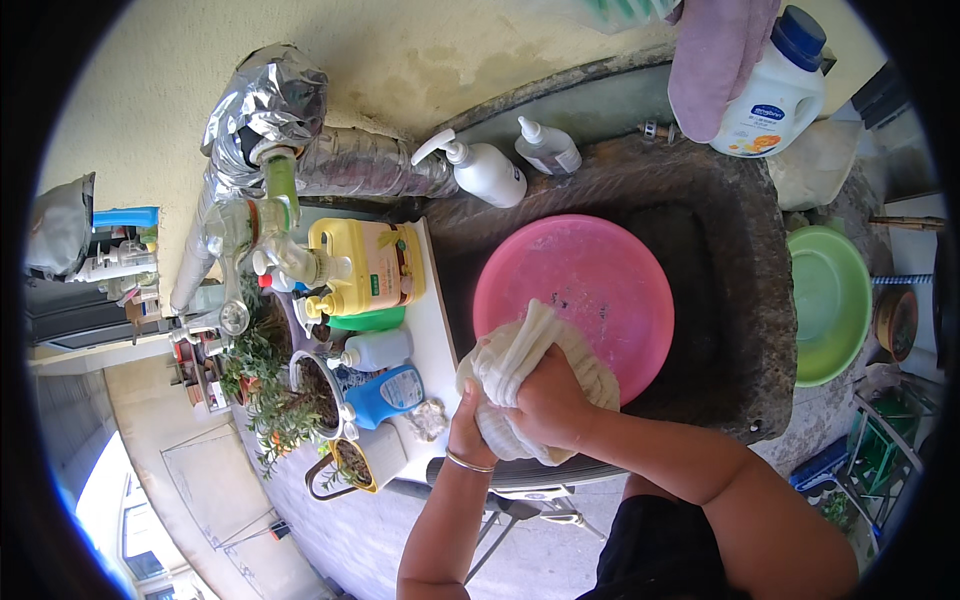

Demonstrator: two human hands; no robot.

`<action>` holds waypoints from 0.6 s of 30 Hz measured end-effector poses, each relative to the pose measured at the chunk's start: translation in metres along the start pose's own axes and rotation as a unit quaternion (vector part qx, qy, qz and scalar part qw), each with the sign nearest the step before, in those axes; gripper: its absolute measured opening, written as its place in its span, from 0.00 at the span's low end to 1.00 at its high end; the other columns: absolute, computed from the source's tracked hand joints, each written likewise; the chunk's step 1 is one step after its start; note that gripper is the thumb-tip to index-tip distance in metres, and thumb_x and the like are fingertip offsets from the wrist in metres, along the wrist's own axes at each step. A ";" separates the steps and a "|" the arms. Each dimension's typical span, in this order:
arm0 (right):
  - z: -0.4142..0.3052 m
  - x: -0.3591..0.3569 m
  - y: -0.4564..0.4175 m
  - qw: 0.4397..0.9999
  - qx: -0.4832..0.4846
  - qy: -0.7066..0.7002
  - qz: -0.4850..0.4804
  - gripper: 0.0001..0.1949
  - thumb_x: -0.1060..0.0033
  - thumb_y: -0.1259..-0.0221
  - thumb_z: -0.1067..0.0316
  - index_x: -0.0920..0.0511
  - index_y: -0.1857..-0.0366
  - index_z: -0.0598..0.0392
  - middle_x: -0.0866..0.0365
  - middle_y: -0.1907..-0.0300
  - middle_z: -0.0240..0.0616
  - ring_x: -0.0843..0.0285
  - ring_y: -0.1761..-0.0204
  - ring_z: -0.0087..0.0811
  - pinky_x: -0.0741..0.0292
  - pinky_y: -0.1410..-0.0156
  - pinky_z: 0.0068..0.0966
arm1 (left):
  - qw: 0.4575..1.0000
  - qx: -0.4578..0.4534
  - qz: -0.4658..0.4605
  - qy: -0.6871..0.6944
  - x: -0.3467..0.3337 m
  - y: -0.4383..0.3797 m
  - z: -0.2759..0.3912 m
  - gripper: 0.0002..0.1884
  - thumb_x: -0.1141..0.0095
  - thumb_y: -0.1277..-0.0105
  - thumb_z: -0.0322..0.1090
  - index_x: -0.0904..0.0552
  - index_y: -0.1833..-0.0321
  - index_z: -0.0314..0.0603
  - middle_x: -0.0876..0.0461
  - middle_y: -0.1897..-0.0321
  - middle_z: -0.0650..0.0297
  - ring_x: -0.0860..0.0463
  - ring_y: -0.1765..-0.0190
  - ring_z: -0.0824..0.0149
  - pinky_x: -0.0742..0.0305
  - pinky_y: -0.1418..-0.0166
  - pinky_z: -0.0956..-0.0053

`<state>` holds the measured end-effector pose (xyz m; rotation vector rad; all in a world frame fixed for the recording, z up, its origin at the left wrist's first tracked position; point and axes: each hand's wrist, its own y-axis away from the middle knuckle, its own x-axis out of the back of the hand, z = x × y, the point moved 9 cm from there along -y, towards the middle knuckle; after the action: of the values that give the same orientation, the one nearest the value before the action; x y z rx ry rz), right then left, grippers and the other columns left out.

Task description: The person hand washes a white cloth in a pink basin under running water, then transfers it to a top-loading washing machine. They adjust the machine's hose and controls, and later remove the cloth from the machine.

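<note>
A bunched, off-white textured cloth point(589, 367) is gathered between my two hands over the near left rim of a pink plastic basin point(574, 262). My right hand point(553, 401) grips a twisted fold of it in a fist. On the left, my left hand point(471, 429), with a bangle at the wrist, holds the cloth's side, thumb upward; most of its fingers are hidden behind the fabric. Shallow-looking water with dark specks or marks shows in the basin. The basin sits inside a dark stone sink point(712, 292).
A white board point(442, 300) left of the sink bears a yellow jug point(367, 262), a blue bottle point(386, 397) and potted plants point(292, 420). Behind stand a white pump bottle point(487, 176) and a clear one point(551, 150). At right are a detergent bottle point(772, 97) and a green basin point(829, 307).
</note>
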<state>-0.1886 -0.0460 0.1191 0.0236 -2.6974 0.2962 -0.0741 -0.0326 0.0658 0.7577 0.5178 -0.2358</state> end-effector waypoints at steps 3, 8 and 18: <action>-0.009 -0.006 0.003 0.997 0.015 0.059 -0.048 0.25 0.29 0.47 0.55 0.21 0.44 0.52 0.26 0.35 0.46 0.29 0.36 0.47 0.43 0.30 0.50 | 0.992 0.009 -0.059 0.108 -0.016 -0.002 -0.003 0.38 0.53 0.28 0.62 0.43 0.21 0.51 0.37 0.24 0.59 0.37 0.24 0.55 0.43 0.21 0.57; -0.034 -0.005 0.008 0.994 0.037 0.026 -0.104 0.40 0.26 0.55 0.39 0.25 0.40 0.55 0.36 0.32 0.63 0.40 0.29 0.61 0.45 0.29 0.59 | 0.956 -0.098 -0.275 -0.026 -0.058 0.017 0.007 0.39 0.50 0.27 0.56 0.46 0.22 0.42 0.39 0.24 0.54 0.36 0.25 0.54 0.42 0.21 0.58; -0.044 -0.029 0.050 0.999 -0.021 -0.032 -0.001 0.33 0.39 0.41 0.67 0.39 0.31 0.63 0.45 0.27 0.66 0.49 0.25 0.67 0.50 0.22 0.56 | 0.965 0.091 -0.129 0.209 0.029 -0.002 -0.064 0.24 0.48 0.28 0.48 0.25 0.36 0.39 0.20 0.42 0.51 0.21 0.40 0.52 0.23 0.35 0.60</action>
<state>-0.1473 0.0111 0.1357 0.0247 -2.7661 0.2423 -0.0736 0.0103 0.0100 0.9247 1.0084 -0.3725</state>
